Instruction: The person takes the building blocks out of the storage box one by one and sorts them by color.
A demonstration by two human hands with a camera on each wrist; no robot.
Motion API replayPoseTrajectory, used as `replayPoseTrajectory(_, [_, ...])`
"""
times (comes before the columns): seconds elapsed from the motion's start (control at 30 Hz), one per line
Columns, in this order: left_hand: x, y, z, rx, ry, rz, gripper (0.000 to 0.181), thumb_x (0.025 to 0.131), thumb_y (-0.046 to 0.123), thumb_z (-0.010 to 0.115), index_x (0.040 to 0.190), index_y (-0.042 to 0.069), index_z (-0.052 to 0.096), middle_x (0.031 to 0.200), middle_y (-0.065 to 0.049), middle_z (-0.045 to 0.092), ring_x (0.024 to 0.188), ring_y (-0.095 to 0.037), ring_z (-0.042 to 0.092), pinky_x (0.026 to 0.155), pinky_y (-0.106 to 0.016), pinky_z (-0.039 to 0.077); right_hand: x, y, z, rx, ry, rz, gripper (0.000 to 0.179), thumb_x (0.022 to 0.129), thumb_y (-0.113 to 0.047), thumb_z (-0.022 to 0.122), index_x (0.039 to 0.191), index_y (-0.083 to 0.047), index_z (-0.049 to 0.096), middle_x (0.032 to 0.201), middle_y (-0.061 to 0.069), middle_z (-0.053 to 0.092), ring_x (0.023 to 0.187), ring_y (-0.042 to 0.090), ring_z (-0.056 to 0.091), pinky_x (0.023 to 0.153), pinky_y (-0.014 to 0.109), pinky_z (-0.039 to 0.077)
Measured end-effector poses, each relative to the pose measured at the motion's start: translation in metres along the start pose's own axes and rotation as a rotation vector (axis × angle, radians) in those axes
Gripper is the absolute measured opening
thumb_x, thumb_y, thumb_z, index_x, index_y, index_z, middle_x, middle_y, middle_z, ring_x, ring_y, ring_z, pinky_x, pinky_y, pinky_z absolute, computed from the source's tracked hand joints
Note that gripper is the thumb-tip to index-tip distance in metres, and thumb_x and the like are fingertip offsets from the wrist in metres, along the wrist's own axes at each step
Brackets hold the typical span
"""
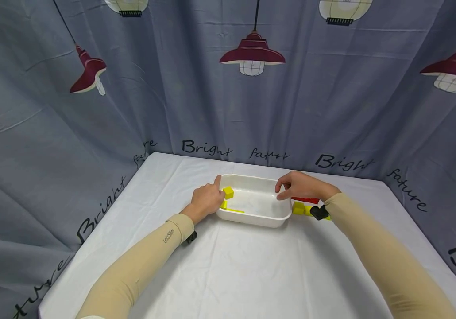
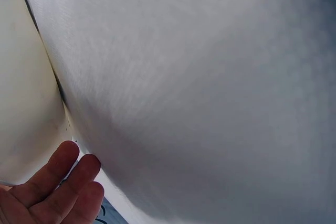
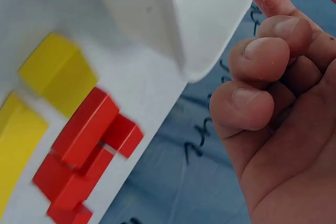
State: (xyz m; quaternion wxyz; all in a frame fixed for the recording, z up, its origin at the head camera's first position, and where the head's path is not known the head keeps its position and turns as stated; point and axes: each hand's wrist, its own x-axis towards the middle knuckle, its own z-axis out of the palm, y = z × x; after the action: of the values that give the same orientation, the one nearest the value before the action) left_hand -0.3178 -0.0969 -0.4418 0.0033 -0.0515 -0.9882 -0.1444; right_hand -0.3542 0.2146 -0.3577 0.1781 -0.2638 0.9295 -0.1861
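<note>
A white rectangular tray [image 1: 257,217] stands on the table, with a yellow cube [image 1: 228,192] and other yellow pieces along its left side. My left hand [image 1: 207,198] holds the tray's left wall, thumb over the rim and fingers outside; three of those fingers [image 2: 68,179] show in the left wrist view. Over the tray's right end hovers my right hand [image 1: 297,185], its thumb and index finger apart. The right wrist view shows its other fingers [image 3: 252,103] loosely curled, with nothing seen in them.
Right of the tray lie red blocks [image 3: 86,127] and yellow blocks [image 1: 298,208], partly hidden by the right wrist. A white cloth [image 1: 252,270] covers the table. Grey-blue curtains [image 1: 196,97] with lamp prints hang behind and at both sides.
</note>
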Motion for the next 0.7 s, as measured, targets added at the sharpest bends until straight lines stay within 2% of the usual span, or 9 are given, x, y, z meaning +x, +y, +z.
replayPoseTrajectory(0.17, [0.001, 0.000, 0.001, -0.002, -0.003, -0.003, 0.066, 0.101, 0.035, 0.041, 0.161, 0.011, 0.023, 0.084, -0.007, 0.069, 0.067, -0.021, 0.059, 0.064, -0.036, 0.050, 0.014, -0.013, 0.004, 0.018, -0.044, -0.033, 0.021, 0.085, -0.033, 0.081, 0.098, -0.018, 0.074, 0.071, 0.001, 0.052, 0.070, 0.017, 0.050, 0.066, 0.031, 0.040])
replayPoseTrajectory(0.47, [0.001, 0.001, 0.000, 0.004, 0.005, 0.010, 0.066, 0.102, 0.035, 0.041, 0.160, 0.010, 0.024, 0.096, -0.011, 0.073, 0.068, -0.021, 0.060, 0.065, -0.038, 0.052, 0.035, -0.029, 0.011, -0.013, -0.106, -0.074, 0.024, 0.085, -0.028, 0.080, 0.102, -0.013, 0.074, 0.072, -0.001, 0.054, 0.072, 0.015, 0.051, 0.069, 0.031, 0.041])
replayPoseTrajectory(0.6, [0.001, 0.000, 0.000, 0.018, 0.004, 0.006, 0.066, 0.102, 0.035, 0.041, 0.161, 0.011, 0.023, 0.093, -0.009, 0.072, 0.068, -0.021, 0.060, 0.064, -0.037, 0.051, 0.047, -0.038, 0.015, -0.026, -0.145, -0.089, 0.020, 0.084, -0.029, 0.080, 0.099, -0.016, 0.074, 0.072, -0.001, 0.055, 0.071, 0.014, 0.051, 0.068, 0.030, 0.040])
replayPoseTrajectory(0.7, [0.001, 0.001, 0.000, 0.013, -0.003, -0.001, 0.067, 0.101, 0.035, 0.042, 0.161, 0.011, 0.023, 0.085, -0.007, 0.068, 0.067, -0.020, 0.059, 0.063, -0.035, 0.050, 0.055, -0.043, 0.019, -0.037, -0.183, -0.087, 0.015, 0.084, -0.029, 0.080, 0.094, -0.020, 0.073, 0.071, -0.002, 0.055, 0.068, 0.013, 0.050, 0.065, 0.029, 0.041])
